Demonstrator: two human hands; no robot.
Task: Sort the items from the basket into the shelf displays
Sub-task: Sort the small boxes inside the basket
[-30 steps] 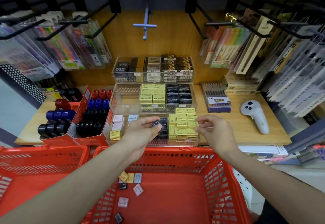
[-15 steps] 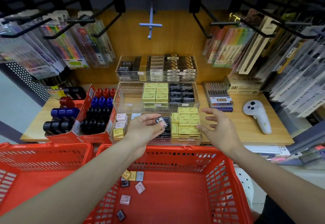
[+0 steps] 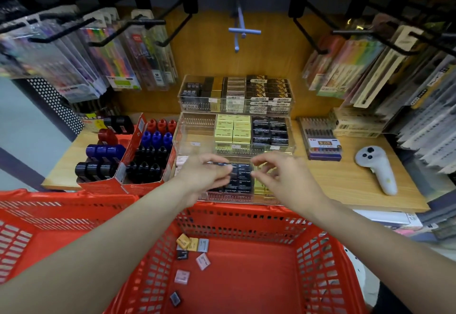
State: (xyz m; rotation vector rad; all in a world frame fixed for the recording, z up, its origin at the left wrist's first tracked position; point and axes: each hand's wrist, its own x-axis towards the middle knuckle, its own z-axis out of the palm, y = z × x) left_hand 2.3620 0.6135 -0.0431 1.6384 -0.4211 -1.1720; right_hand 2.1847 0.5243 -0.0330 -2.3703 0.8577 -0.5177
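My left hand (image 3: 204, 173) pinches a small black eraser box (image 3: 223, 165) over the front clear tray (image 3: 232, 199), just above its column of black boxes (image 3: 240, 180). My right hand (image 3: 278, 175) hovers beside it over the yellow boxes, fingers loosely curled, holding nothing that I can see. Below, the red basket (image 3: 246, 215) holds several small loose boxes: yellow (image 3: 183, 241), grey (image 3: 203, 245), black (image 3: 182, 255), pink (image 3: 182, 276) and another black (image 3: 175, 298).
Two more clear trays (image 3: 185, 138) with yellow and black boxes rise behind. Red cartons of ink bottles (image 3: 145, 163) stand left, a pen pack (image 3: 320, 143) and a white controller (image 3: 377, 168) right. Hooks with pen packs hang overhead. A second red basket (image 3: 49, 227) is at left.
My left hand has carried the black box forward over the tray's black column. My right hand has moved left toward it and curled its fingers. The view has shifted closer.
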